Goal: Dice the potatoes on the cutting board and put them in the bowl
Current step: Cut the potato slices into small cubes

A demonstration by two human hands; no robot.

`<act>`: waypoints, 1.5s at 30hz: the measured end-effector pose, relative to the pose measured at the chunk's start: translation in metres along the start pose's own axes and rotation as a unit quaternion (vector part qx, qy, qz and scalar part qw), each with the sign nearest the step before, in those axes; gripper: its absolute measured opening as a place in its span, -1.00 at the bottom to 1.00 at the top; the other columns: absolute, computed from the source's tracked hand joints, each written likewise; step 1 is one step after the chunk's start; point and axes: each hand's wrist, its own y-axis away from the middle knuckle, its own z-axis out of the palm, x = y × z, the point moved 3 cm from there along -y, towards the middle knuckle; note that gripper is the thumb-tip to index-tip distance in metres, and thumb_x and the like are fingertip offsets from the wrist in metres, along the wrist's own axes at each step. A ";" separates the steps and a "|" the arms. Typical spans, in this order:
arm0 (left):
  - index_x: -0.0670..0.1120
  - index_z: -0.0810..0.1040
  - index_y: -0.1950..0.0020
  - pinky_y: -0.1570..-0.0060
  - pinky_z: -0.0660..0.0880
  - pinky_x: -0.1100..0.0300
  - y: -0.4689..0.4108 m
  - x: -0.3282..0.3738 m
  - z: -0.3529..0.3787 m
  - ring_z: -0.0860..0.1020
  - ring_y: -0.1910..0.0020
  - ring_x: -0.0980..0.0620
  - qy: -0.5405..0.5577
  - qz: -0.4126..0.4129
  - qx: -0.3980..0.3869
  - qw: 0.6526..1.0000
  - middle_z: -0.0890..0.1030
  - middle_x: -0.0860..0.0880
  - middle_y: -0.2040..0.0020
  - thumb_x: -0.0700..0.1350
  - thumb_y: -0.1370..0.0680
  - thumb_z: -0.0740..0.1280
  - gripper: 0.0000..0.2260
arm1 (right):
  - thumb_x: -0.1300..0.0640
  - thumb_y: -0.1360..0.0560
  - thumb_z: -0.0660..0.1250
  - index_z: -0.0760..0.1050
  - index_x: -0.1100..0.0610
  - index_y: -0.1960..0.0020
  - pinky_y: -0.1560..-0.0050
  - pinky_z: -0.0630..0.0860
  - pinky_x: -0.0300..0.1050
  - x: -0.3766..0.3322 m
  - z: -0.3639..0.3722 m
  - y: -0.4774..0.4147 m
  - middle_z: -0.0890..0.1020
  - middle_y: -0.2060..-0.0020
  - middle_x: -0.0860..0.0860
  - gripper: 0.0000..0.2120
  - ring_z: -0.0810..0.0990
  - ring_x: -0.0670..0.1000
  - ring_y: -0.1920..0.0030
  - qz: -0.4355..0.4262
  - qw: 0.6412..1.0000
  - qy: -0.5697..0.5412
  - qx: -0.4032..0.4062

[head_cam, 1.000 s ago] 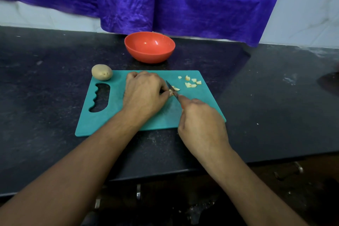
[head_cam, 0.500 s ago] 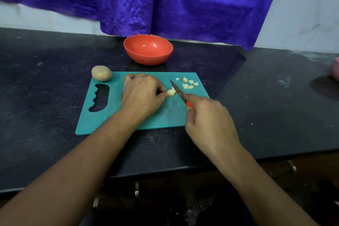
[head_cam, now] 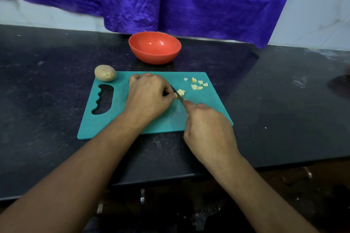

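A teal cutting board point(head_cam: 208, 104) lies on the black counter. My left hand point(head_cam: 147, 96) is curled over a piece of potato point(head_cam: 175, 96), most of it hidden under the fingers. My right hand point(head_cam: 206, 126) grips a small knife point(head_cam: 177, 95) whose blade rests against that piece. Freshly cut dice point(head_cam: 181, 91) lie just right of the blade, and several more dice point(head_cam: 198, 83) sit near the board's far right corner. A whole unpeeled potato point(head_cam: 105, 73) rests at the board's far left corner. The orange bowl point(head_cam: 155, 47) stands behind the board and looks empty.
A purple cloth point(head_cam: 170, 0) hangs over the white wall behind the counter. The counter's front edge point(head_cam: 170, 178) runs under my forearms. The board has a wavy handle cutout point(head_cam: 103, 99) on its left side.
My right hand has brought the knife back left, from a raised spot right of the potato piece down onto it beside my left fingertips. The left hand has stayed put.
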 end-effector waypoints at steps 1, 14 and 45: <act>0.12 0.71 0.15 -0.24 0.29 0.01 0.000 0.000 0.000 0.53 -0.05 0.08 0.000 -0.001 0.001 1.000 0.59 0.22 0.19 0.08 -0.52 0.45 -0.91 | 0.16 -0.64 0.15 0.27 -0.01 -0.58 0.15 0.37 -0.08 -0.001 0.000 0.001 0.58 -0.11 -0.02 -0.49 0.61 0.06 -0.01 -0.004 1.000 0.008 -0.006; 0.13 0.65 -0.09 -0.30 0.22 0.02 -0.001 -0.001 -0.005 0.57 -0.14 0.09 0.008 0.036 0.010 0.999 0.69 0.20 0.02 -0.03 -0.49 0.44 -0.81 | 0.10 -0.62 0.26 0.49 -0.15 -0.44 0.05 0.57 -0.11 0.036 -0.024 0.003 0.65 -0.12 -0.10 -0.59 0.59 -0.10 0.04 0.086 0.984 -0.152 0.022; 0.15 0.69 -0.09 -0.18 0.30 -0.06 -0.011 0.016 0.006 0.53 -0.09 0.01 -0.122 0.072 -0.011 0.990 0.65 0.11 -0.01 0.29 -0.54 0.34 -0.70 | 0.06 -0.65 0.21 0.44 -0.19 -0.47 0.09 0.50 -0.08 0.055 -0.021 -0.011 0.63 -0.20 -0.09 -0.58 0.59 -0.02 -0.06 0.077 0.994 -0.074 0.022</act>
